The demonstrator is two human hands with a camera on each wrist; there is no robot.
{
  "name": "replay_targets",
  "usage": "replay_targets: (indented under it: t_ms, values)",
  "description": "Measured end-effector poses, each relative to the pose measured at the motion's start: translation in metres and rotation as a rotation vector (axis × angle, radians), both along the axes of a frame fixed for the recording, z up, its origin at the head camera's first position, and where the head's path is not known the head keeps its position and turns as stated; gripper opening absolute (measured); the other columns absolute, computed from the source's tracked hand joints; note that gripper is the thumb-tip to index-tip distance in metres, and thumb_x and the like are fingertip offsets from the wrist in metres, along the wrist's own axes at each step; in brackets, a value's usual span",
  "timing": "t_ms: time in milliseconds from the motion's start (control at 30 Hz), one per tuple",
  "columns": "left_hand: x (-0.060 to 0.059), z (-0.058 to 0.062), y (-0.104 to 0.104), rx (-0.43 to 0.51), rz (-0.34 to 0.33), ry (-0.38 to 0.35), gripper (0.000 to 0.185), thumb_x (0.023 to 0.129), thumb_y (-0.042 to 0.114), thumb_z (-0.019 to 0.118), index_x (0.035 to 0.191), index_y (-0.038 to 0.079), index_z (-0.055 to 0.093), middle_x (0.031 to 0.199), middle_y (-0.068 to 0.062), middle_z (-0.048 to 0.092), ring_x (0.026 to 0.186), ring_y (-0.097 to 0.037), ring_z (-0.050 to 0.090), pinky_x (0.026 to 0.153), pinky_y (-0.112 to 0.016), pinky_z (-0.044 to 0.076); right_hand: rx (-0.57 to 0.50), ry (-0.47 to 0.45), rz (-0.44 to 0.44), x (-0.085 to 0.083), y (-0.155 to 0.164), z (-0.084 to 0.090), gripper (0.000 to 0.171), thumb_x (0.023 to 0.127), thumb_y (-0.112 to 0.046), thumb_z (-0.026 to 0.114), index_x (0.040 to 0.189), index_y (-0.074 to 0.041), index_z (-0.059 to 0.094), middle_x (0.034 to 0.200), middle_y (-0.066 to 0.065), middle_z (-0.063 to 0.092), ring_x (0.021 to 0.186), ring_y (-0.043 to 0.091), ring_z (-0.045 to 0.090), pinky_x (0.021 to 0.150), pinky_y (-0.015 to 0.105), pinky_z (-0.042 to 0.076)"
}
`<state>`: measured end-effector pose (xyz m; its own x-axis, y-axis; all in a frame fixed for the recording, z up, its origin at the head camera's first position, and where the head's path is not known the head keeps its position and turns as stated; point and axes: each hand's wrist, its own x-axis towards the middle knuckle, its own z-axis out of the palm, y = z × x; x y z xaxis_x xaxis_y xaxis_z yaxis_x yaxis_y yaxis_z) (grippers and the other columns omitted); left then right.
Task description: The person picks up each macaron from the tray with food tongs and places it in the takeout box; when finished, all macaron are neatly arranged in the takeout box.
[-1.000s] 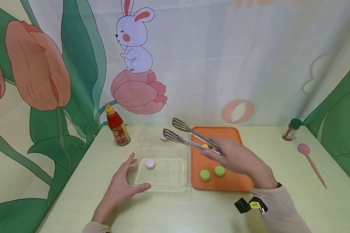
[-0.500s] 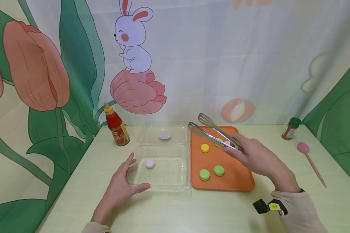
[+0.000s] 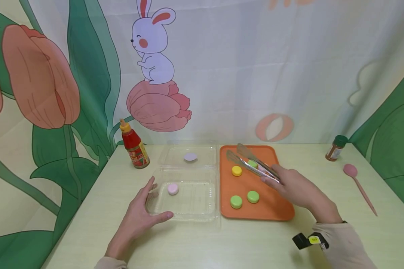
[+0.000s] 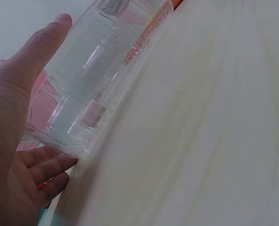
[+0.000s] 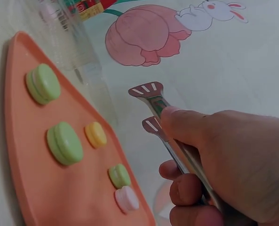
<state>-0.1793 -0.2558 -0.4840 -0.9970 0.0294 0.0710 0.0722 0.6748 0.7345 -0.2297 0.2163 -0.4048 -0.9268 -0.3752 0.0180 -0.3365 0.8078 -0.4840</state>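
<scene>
My right hand (image 3: 297,188) grips metal tongs (image 3: 249,167), slotted tips apart with nothing between them. They hang over the far part of an orange tray (image 3: 266,209). On the tray sit a yellow macaron (image 3: 236,171), two green macarons (image 3: 236,202) near the front, and a third green one (image 5: 119,176) beside a pink macaron (image 5: 126,199), partly behind the tongs in the head view. My left hand (image 3: 138,213), thumb and fingers spread, rests at the left corner of a clear plastic box (image 3: 188,216). Inside the box lies one pale pink macaron (image 3: 173,189).
The box's clear lid (image 3: 175,149) lies folded back, with a flat lilac oval (image 3: 190,157) on it. A red sauce bottle (image 3: 135,147) stands back left. To the right are a spice jar (image 3: 336,148) and a pink spoon (image 3: 360,188). A printed curtain (image 3: 222,74) hangs behind.
The right hand has moved the tongs rightward from above the box to over the tray, then lowered them toward the far macarons. The left hand has stayed at the box.
</scene>
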Motion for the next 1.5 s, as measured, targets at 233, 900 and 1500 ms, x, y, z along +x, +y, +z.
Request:
replay_targets:
  t_ms: [233, 900, 1500]
  values:
    - [0.0, 0.0, 0.0, 0.015, -0.008, 0.005, 0.126, 0.068, 0.06, 0.092, 0.165, 0.044, 0.012, 0.163, 0.001, 0.04, 0.146, -0.029, 0.043, 0.118, -0.063, 0.034, 0.037, -0.042, -0.002, -0.002, 0.001, -0.01, 0.057, 0.101, -0.063, 0.053, 0.114, -0.008, 0.054, 0.071, 0.002, 0.048, 0.061, 0.016, 0.047, 0.055, 0.031, 0.04]
    - [0.001, -0.001, -0.001, 0.004, -0.003, -0.002, 0.125, 0.068, 0.062, 0.091, 0.164, 0.046, 0.012, 0.163, 0.001, 0.04, 0.149, -0.03, 0.039, 0.119, -0.065, 0.032, 0.1, -0.177, -0.022, -0.004, -0.001, -0.021, 0.063, 0.101, -0.056, 0.059, 0.131, -0.001, 0.054, 0.077, 0.003, 0.056, 0.068, 0.016, 0.054, 0.06, 0.033, 0.043]
    - [0.002, 0.0, -0.002, 0.01, -0.015, 0.011, 0.125, 0.069, 0.06, 0.092, 0.165, 0.043, 0.012, 0.163, 0.0, 0.04, 0.147, -0.03, 0.042, 0.119, -0.063, 0.032, 0.113, -0.15, -0.008, -0.005, 0.0, -0.024, 0.05, 0.104, -0.048, 0.058, 0.128, -0.004, 0.056, 0.083, 0.002, 0.058, 0.074, 0.017, 0.055, 0.066, 0.033, 0.046]
